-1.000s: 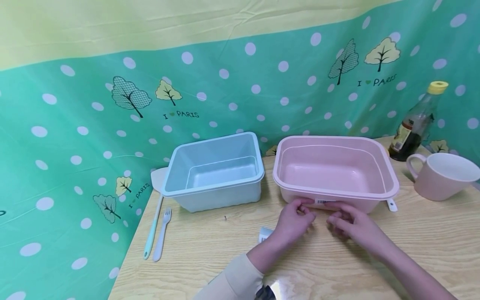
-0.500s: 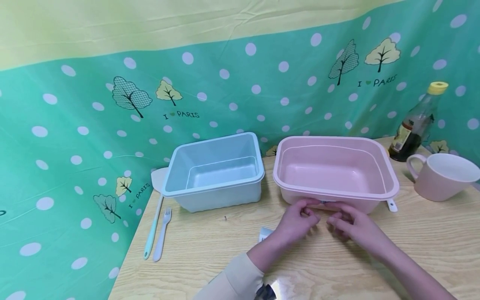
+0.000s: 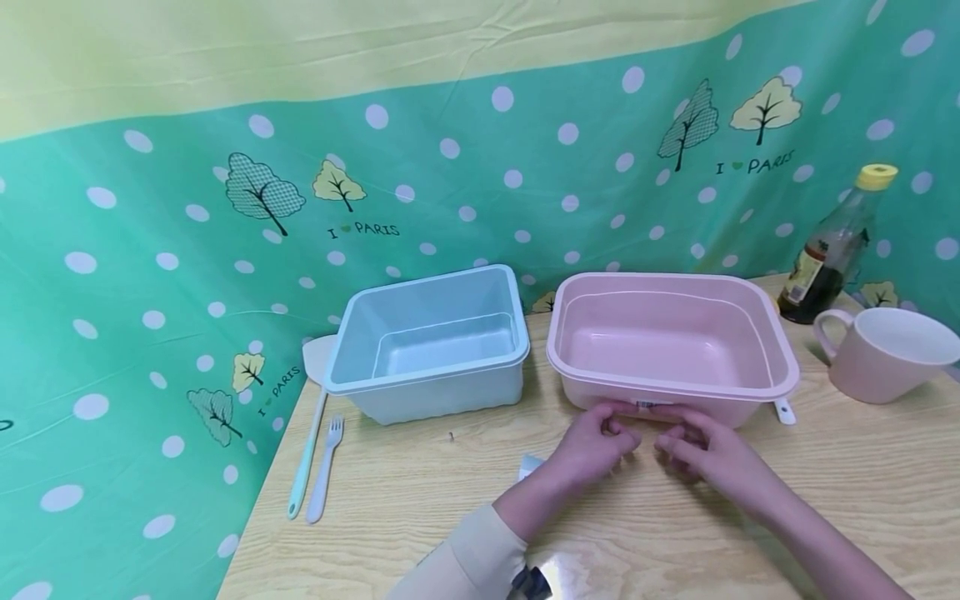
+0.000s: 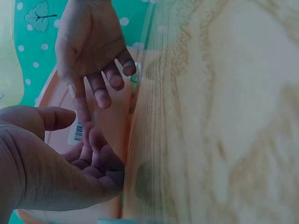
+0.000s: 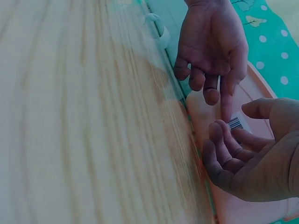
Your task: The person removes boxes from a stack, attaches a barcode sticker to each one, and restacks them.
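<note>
A pink plastic basin (image 3: 675,406) stands at the right of the table's middle. On its front wall is a small white barcode label (image 5: 236,123). My left hand (image 3: 592,447) touches the wall just left of the label with an extended index finger. From the right, my right hand (image 3: 711,454) reaches the same label with its index finger out straight. In the left wrist view the fingertips of both hands nearly meet beside the label. The other fingers bend loosely, and I see nothing held in either hand. The fingers partly cover the label.
Left of the pink basin is a blue basin (image 3: 435,400), with a spatula (image 3: 306,458) and a fork (image 3: 325,471) beside it. A pink mug (image 3: 877,358) and a sauce bottle (image 3: 817,267) stand at right. A small packet (image 3: 528,465) lies by my left wrist.
My left hand has shifted slightly right along the basin's front wall, its thumb nearer my right hand. The label's visible part has changed as the fingers moved. My right hand and the basins stayed put.
</note>
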{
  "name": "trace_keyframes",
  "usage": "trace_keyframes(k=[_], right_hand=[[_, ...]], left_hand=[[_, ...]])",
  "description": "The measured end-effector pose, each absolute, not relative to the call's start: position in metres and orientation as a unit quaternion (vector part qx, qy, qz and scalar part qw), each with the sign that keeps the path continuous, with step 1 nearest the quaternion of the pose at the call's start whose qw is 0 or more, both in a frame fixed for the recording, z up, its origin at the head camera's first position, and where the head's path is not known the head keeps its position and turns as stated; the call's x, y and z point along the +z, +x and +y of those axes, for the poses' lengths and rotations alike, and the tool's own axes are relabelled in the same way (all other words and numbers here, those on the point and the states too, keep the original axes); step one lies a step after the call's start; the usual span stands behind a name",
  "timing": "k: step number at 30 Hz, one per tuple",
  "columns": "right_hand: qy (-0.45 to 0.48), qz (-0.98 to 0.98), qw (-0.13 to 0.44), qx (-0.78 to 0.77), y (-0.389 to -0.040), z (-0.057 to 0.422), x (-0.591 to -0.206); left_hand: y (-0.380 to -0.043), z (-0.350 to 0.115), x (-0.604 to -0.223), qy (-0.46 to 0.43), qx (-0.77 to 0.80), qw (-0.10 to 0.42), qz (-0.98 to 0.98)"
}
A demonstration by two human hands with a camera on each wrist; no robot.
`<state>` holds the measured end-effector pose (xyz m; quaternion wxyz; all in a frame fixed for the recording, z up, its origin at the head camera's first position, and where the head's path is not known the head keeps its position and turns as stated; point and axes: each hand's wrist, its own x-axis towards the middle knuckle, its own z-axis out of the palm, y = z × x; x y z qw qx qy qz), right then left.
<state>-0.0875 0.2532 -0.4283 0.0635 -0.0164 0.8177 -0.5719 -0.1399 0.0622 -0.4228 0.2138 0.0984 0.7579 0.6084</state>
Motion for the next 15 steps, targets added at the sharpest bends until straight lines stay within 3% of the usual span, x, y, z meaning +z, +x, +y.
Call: trace_keyframes(k=[15], right_hand=[[-0.047,0.815,0.083,-0.571,-0.089,0.245,-0.431]], left_hand=[[-0.148,0.026,-0.418,0.135,0.579,0.198,0.779]])
